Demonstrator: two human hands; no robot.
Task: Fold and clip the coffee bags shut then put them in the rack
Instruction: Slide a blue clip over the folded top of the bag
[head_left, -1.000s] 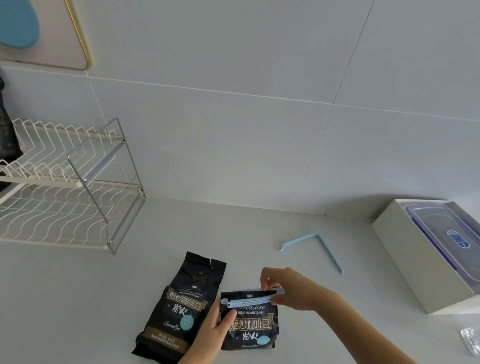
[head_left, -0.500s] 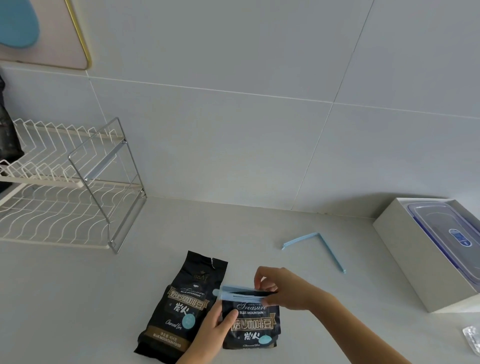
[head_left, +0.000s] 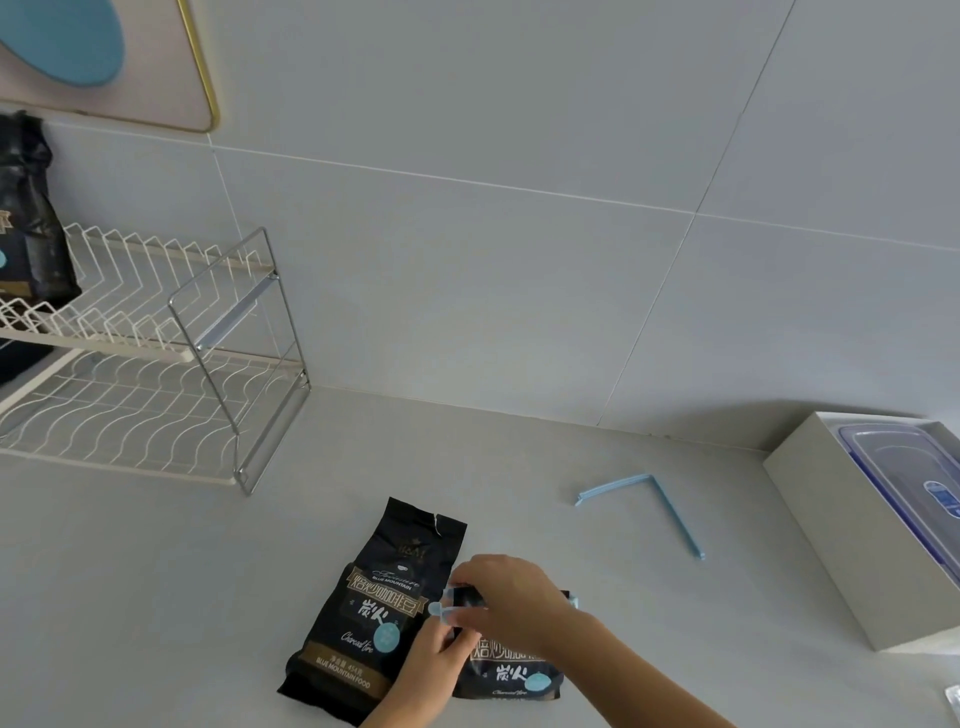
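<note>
Black coffee bags (head_left: 371, 618), gold print; pale-blue clip (head_left: 644, 499); white rack (head_left: 130, 353).

Black foil coffee bag (head_left: 374, 613) flat, top open; second bag (head_left: 511, 675) folded, pale-blue plastic clip (head_left: 441, 609) across; spare clip (head_left: 613, 488) open nearby.

Right hand (head_left: 506, 597) covered most of blue clip (head_left: 436, 609) and the folded bag (head_left: 511, 670) top; only clip ends showed. Left hand (head_left: 434, 662) grip was unclear, forearm cut at bottom edge. Rack bag (head_left: 28, 218) was cut off upper left. Lower-right clear item (head_left: 953, 699) was unidentifiable.
</note>
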